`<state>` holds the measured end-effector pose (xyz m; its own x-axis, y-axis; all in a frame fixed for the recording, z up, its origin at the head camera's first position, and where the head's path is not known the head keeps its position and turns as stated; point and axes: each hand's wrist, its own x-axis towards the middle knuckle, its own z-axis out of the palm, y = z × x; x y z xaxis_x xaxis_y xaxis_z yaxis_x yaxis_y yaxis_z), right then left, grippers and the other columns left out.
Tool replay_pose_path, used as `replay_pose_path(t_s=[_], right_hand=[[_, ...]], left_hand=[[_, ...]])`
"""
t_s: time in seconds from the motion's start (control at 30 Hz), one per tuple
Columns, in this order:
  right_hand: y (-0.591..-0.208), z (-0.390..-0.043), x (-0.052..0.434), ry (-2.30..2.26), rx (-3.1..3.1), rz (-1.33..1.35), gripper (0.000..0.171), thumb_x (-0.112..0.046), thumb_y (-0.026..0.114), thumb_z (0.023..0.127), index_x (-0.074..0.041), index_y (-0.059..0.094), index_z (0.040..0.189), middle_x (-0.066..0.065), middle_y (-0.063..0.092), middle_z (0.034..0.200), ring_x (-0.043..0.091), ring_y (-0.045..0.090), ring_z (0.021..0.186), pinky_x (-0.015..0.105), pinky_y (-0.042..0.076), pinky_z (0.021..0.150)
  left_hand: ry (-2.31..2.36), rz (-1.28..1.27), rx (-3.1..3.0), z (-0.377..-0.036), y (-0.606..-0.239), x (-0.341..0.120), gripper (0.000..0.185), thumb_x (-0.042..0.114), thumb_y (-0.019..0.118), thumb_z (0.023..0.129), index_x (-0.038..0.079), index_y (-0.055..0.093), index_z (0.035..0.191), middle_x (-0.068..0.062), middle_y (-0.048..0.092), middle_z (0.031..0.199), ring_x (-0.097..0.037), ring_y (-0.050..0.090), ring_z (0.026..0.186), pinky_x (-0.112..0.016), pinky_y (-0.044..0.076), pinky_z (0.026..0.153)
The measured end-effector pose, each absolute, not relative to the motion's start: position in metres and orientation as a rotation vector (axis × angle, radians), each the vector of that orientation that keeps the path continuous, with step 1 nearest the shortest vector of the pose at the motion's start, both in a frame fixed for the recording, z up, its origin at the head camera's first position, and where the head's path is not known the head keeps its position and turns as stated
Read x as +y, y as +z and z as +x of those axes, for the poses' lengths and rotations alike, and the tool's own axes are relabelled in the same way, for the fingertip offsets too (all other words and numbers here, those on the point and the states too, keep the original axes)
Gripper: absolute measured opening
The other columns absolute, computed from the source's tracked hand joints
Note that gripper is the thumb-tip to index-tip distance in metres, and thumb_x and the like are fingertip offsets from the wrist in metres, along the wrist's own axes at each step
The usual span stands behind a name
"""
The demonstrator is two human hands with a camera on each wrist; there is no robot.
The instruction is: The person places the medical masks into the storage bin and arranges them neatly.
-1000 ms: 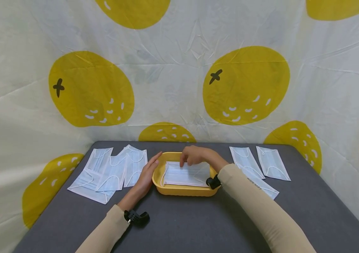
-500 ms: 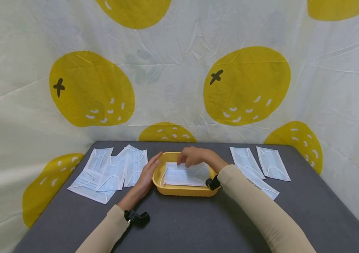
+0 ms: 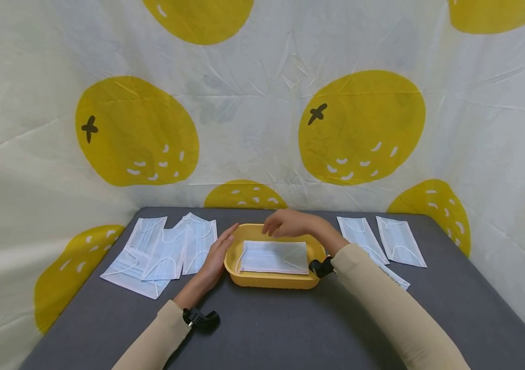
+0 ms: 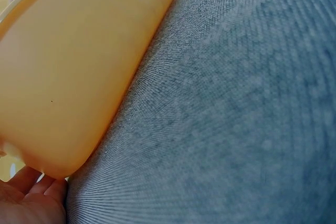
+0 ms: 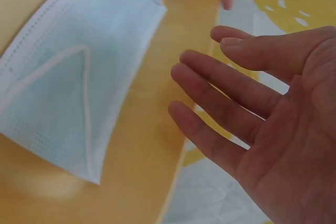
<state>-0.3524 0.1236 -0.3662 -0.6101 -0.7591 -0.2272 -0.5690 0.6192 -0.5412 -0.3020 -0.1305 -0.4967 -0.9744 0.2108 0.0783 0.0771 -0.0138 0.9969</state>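
The left hand [image 3: 213, 256] lies flat, fingers straight, against the left wall of the yellow plastic oval tray [image 3: 269, 280] on the grey table [image 3: 267, 329]. The right hand [image 3: 285, 223] hovers over the tray's far rim, fingers loosely spread, holding nothing. A pale blue pleated face mask [image 3: 274, 257] lies inside the tray. No writing is readable.

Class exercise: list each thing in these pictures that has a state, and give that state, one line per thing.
Yellow tray: upright on the table, one mask inside.
Mask in tray: lying flat, untouched.
Left hand: open, flat against the tray's side.
Right hand: open, above the tray's far rim, holding nothing.
Loose masks: flat on the table.
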Motion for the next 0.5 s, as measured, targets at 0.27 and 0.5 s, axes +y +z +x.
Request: replay_pose_path(t_s=[0.27,0.5], right_hand=[[-0.351,-0.338,0.153,-0.764,2.439,-1.053,0.036,-0.001,0.047,0.102,-0.006,0.068,0.131,0.018,0.073,0.123,0.034,0.07,0.115,0.043,0.058,0.098],[-0.347,-0.321,0.186,-0.975,2.459,-1.057,0.028,-0.008,0.056,0.104,-0.005,0.069,0.129,0.01,0.076,0.111,0.021,0.073,0.099,0.044,0.06,0.094]], left_hand=[[2.172,0.337,2.128,-0.3,-0.496,-0.13,0.049,0.024,0.033,0.114,0.015,0.034,0.162,-0.011,0.026,0.171,-0.031,0.022,0.16,-0.052,0.016,0.13],[2.169,0.341,2.116,-0.3,-0.495,-0.13,0.049,0.024,0.033,0.114,0.016,0.033,0.163,-0.01,0.025,0.171,-0.031,0.022,0.159,-0.051,0.017,0.13]])
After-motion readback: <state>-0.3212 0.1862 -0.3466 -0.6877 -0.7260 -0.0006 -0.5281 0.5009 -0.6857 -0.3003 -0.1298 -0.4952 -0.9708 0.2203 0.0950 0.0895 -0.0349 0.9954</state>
